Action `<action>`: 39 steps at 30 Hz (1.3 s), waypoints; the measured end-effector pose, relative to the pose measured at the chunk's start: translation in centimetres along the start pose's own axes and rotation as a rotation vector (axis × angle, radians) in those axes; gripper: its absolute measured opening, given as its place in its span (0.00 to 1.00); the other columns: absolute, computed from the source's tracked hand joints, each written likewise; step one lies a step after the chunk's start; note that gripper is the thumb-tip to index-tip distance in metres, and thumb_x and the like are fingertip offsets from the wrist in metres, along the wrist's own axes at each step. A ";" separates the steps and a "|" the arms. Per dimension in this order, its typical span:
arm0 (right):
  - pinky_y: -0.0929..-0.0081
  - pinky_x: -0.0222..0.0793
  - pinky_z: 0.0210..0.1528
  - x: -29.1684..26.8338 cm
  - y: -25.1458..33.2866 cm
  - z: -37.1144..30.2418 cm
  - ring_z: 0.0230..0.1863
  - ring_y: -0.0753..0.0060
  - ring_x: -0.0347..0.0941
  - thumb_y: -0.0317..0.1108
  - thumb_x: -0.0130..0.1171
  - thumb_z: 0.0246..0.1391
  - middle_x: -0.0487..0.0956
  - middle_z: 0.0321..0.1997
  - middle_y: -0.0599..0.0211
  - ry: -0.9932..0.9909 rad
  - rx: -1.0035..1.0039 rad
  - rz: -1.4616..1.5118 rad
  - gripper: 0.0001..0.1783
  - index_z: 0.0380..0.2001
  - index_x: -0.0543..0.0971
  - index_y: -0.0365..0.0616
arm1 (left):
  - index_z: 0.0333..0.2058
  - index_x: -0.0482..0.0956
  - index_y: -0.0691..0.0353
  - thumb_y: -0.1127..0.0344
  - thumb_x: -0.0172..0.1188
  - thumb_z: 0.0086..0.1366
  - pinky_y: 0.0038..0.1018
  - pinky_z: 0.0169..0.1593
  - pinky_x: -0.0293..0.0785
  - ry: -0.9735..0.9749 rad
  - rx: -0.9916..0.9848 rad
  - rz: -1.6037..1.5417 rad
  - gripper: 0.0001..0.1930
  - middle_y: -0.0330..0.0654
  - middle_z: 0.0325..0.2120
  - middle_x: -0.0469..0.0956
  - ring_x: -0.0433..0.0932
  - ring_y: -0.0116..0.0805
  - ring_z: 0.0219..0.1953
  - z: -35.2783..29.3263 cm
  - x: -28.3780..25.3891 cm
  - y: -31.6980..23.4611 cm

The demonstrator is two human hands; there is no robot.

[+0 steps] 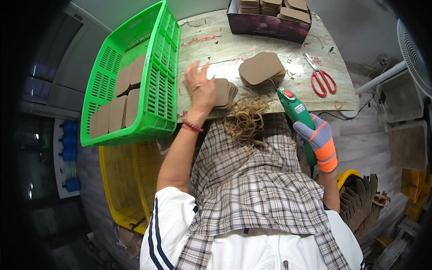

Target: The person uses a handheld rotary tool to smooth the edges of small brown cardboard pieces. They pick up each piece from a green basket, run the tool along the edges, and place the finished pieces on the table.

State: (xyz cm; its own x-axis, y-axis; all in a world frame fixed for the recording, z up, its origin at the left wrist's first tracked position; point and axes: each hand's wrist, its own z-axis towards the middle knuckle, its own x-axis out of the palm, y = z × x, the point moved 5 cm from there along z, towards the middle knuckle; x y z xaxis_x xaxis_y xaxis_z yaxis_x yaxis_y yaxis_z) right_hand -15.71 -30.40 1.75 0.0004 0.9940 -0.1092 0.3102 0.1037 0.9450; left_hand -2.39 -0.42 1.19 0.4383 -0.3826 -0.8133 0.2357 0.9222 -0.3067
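Head view looked down on a worn wooden bench and the person's plaid apron. At the bench's left edge stood a green slotted plastic basket with flat brown cardboard pieces lying in rows inside; below it, off the bench, sat a yellow basket. The bare left hand, with a red cord at the wrist, lay flat with fingers spread and gripping nothing, its palm pressing a small stack of brown rounded cardboard cutouts near the bench's front edge. Just right of it, a taller stack of the same matte, round-cornered cutouts sat at mid-bench. The tip of a green handheld power tool with a red button touched that stack's front side. The right hand, in a grey and orange knit glove, was closed around the tool's handle beyond the front edge. Curly tan paper shavings spilled over that edge onto the apron. Red-handled scissors lay toward the right edge, and a dark cardboard box of cutouts stood at the back edge.
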 end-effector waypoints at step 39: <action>0.86 0.61 0.19 0.7 1.2 -0.6 0.17 0.87 0.66 0.36 0.66 0.48 0.74 0.18 0.74 -0.045 -0.077 0.001 0.14 0.32 0.77 0.37 | 0.50 0.66 0.63 0.82 0.52 0.61 0.44 0.61 0.64 -0.008 -0.859 -2.359 0.18 0.45 0.50 0.70 0.69 0.43 0.54 -1.8 5.6 -10.8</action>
State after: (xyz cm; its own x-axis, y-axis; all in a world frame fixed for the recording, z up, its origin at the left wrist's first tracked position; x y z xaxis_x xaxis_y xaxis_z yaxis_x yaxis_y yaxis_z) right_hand -15.85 -29.53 3.03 0.0438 0.9918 -0.1204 0.2365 0.1068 0.9657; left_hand -4.03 -12.38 -0.90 0.1138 -0.3150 0.9422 -0.1170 -0.9460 -0.3022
